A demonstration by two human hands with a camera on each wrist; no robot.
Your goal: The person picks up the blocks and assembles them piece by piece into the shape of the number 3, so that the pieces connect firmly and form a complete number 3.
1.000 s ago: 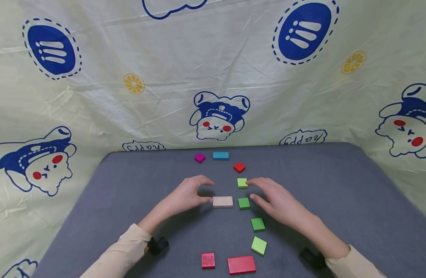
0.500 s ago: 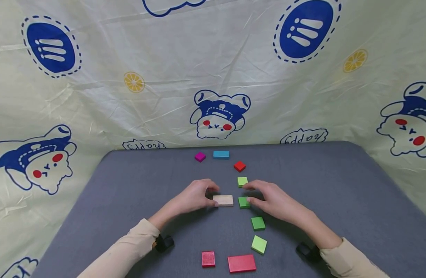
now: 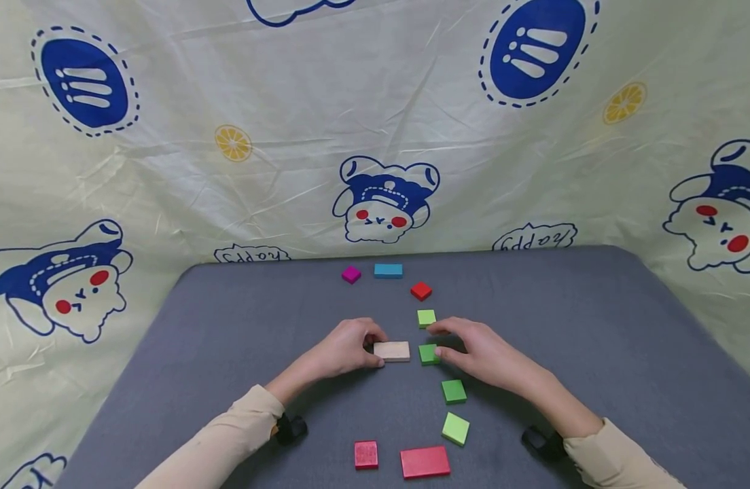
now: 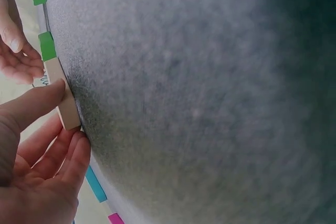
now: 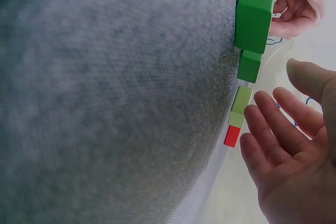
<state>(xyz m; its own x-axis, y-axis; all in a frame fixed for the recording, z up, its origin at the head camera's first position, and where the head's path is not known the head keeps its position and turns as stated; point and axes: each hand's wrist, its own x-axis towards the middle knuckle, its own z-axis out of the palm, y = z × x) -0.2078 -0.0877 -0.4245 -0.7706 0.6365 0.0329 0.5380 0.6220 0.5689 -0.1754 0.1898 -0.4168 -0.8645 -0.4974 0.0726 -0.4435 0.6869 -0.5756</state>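
Note:
A beige wooden block (image 3: 392, 351) lies flat near the middle of the table. My left hand (image 3: 347, 348) pinches its left end, the thumb on the near side and the fingers at the far side. The left wrist view shows the thumb (image 4: 44, 100) against the block. My right hand (image 3: 481, 350) is just to the right, fingers apart and gently bent, holding nothing. Its thumb overlaps the right edge of a green block (image 3: 426, 354) in the head view. The index finger is close to a light green block (image 3: 426, 317). In the right wrist view the palm (image 5: 304, 182) faces the camera.
Behind lie a red block (image 3: 420, 291), a blue block (image 3: 388, 271) and a magenta block (image 3: 351, 274). Nearer are another green block (image 3: 454, 391), another light green block (image 3: 456, 428), a square red block (image 3: 365, 454) and a long red block (image 3: 425, 462). A printed curtain (image 3: 289, 190) hangs behind.
My left hand has moved right, and its thumb and fingers have closed in on the beige block's left end. My right hand has shifted slightly left, toward the green block. The blocks have stayed put.

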